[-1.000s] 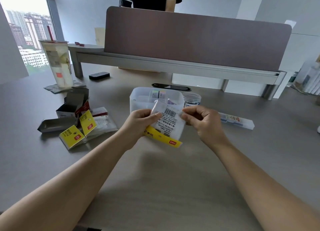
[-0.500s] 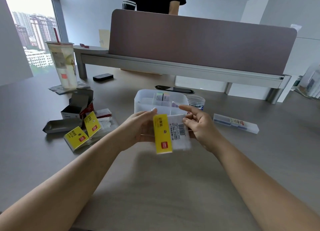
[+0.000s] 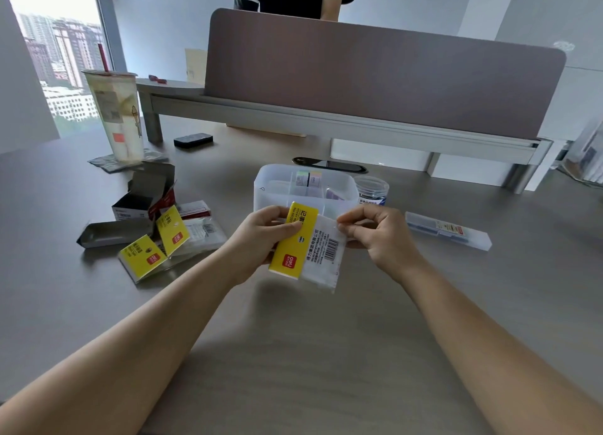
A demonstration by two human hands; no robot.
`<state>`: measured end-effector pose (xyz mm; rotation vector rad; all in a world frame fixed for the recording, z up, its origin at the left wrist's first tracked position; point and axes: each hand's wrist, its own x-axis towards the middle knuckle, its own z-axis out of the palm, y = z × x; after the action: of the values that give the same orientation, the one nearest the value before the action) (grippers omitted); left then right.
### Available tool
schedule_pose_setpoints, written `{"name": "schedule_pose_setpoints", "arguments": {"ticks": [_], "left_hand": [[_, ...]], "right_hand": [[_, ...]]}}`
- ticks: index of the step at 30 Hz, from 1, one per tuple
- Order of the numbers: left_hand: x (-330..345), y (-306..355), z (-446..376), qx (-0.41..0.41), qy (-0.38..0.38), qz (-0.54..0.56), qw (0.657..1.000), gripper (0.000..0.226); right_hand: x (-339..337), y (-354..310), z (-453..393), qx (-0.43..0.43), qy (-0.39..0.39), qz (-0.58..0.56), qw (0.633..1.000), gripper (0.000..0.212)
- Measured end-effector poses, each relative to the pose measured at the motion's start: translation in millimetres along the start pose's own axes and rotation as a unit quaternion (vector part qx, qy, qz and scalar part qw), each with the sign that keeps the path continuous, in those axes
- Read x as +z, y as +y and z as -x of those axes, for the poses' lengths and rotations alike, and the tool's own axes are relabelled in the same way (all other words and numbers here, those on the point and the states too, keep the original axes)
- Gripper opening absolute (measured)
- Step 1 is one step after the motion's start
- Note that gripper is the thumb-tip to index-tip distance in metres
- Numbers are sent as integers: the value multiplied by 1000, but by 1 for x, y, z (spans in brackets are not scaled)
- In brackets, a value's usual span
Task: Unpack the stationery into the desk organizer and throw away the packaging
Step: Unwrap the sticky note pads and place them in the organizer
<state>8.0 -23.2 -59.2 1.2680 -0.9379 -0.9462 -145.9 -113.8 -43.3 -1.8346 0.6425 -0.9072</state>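
Grey worktop (image 3: 293, 353): organizer (image 3: 274, 186) at 12 behind pack (image 3: 305, 243), long axis 1–7; left hand (image 3: 261, 235) grips it, right hand (image 3: 375, 235) pinches flap.

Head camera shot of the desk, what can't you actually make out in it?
- Contents of the clear packet gripped by the left hand and pinched by the right hand: hidden by its yellow label and printed back.
- Inside of the organizer: near compartments blocked by both hands and the packet.
- Small jar behind it: label partly hidden, too small to read.
- Person behind the divider: cut off by the top edge.
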Motion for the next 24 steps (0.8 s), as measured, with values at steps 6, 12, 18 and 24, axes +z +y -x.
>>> {"name": "schedule_pose_setpoints", "arguments": {"ticks": [6,12,18,24], "left_hand": [[-3,2,-1,16,14,12,1000,12],[-6,6,1,46,35,36,998,13],[2,6,1,106,82,-38,990,19],[7,4,0,144,101,-80,981,23]], "right_hand": [[0,-3,2,-11,-6,-76,997,27],[-7,-5,1,-18,-4,-62,998,28],[-4,-4,3,-1,-26,-32,999,7],[8,-6,2,10,31,47,998,20]]}}
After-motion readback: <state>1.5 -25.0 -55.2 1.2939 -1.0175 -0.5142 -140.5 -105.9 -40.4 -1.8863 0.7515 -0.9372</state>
